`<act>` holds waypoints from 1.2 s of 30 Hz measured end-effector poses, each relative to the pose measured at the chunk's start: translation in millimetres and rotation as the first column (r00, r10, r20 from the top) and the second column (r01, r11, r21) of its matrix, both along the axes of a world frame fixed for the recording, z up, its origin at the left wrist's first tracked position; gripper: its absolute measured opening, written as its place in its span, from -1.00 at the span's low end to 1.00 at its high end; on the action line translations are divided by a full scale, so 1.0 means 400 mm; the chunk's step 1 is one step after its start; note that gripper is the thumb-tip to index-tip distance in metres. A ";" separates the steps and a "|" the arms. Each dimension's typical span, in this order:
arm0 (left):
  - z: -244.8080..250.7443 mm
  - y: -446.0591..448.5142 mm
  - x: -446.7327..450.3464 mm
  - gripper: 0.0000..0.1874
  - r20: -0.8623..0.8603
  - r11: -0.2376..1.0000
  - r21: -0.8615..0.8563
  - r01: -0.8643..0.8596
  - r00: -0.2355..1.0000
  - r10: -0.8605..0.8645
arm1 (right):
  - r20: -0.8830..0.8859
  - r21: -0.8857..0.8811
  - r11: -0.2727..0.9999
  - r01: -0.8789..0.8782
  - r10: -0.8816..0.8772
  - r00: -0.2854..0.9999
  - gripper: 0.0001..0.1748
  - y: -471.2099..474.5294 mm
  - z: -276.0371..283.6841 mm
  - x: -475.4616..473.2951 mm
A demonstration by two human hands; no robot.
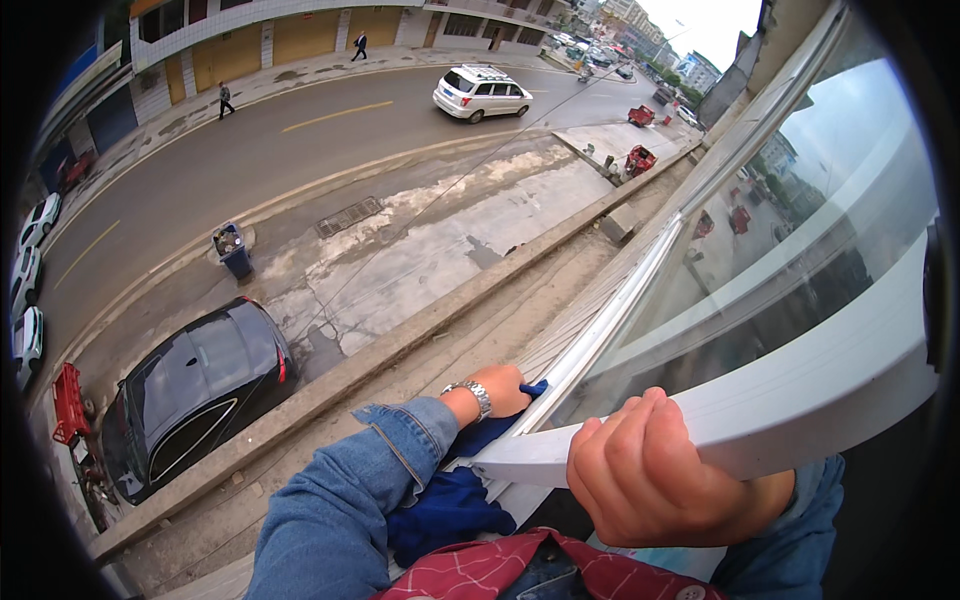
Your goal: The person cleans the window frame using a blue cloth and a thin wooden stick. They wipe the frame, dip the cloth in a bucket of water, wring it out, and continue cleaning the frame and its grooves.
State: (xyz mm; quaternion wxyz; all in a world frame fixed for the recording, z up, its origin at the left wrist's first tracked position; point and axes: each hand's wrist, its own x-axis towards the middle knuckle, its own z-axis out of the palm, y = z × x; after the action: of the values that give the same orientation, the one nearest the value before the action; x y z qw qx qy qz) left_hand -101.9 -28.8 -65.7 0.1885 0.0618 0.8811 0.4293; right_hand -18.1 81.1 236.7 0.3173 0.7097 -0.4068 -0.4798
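My left hand (499, 391), with a metal-band watch at the wrist, reaches outside the window and presses a blue cloth (487, 435) against the white outer window track (592, 334). The cloth's far end pokes out past my fingers, and more blue fabric (450, 514) lies bunched below my forearm. My right hand (652, 472) is closed round the white window frame member (810, 397), its fingers curled over the upper edge. Beyond that member, the glass pane (757, 247) reflects the street and sky. My palms are hidden.
Outside, a concrete ledge (420, 330) runs beside the wall, with a block (619, 223) on it. Far below are a black car (202, 367), a blue waste bin (234, 255), a white van (482, 94) on the road, and two people walking along the opposite pavement. A thin cable crosses the view.
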 end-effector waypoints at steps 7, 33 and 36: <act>-0.012 0.082 -0.126 -0.68 -0.101 0.994 0.048 -0.101 0.989 0.105 | 0.002 0.094 0.995 0.039 -0.039 0.999 -0.79 -0.028 0.021 0.003; -0.025 -0.041 0.081 -0.66 -0.016 0.990 0.144 0.015 1.000 -0.013 | 0.005 -0.037 0.999 0.033 -0.033 0.999 -0.84 -0.001 -0.013 -0.003; -0.013 -0.079 0.173 -0.71 -0.010 0.995 0.094 -0.015 1.000 0.016 | -0.010 -0.024 0.982 0.189 -0.190 0.982 -0.80 0.012 -0.023 0.022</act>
State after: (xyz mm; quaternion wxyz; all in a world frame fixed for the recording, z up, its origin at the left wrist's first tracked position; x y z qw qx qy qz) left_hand -32.7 -60.5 -70.9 0.1773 0.0658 0.8615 0.4713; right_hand -9.3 85.9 227.4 0.2807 0.6610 -0.4759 -0.5077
